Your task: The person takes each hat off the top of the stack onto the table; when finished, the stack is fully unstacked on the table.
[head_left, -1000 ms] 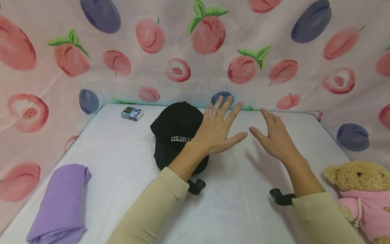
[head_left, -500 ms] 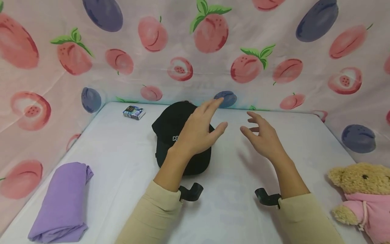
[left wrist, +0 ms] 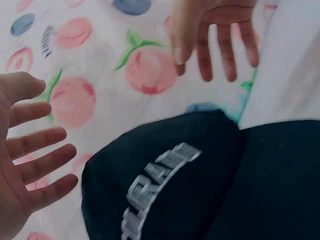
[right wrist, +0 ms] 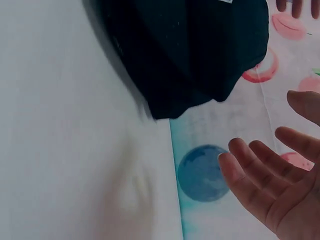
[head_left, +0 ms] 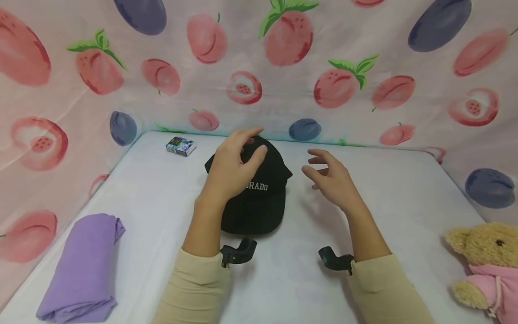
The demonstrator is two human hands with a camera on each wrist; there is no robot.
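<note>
A black baseball cap (head_left: pixel 255 211) with white lettering that ends in "RADO" sits mid-table, brim toward me. In the head view my left hand (head_left: pixel 232 166) overlaps the cap's left side and hides part of the lettering. Its fingers are spread and gently bent, with nothing held. To the right of the cap hovers my right hand (head_left: pixel 333 182), fingers loosely bent and a gap of white cloth between it and the cap. The left wrist view has the cap's front (left wrist: pixel 160 170) between both hands. In the right wrist view, the fingers (right wrist: pixel 260 170) are apart from the cap (right wrist: pixel 185 55).
A folded purple cloth (head_left: pixel 82 270) lies at the left front. Toward the back left is a small patterned box (head_left: pixel 180 146). A teddy bear (head_left: pixel 485 265) in a pink top is at the right edge. Fruit-print fabric (head_left: pixel 267 110) borders the white table (head_left: pixel 158 216) behind and at the sides.
Both hands have moved left, the left one from over the cap's right part to its left side. The right hand has come closer to the cap. The left fingers have bent from spread straight.
</note>
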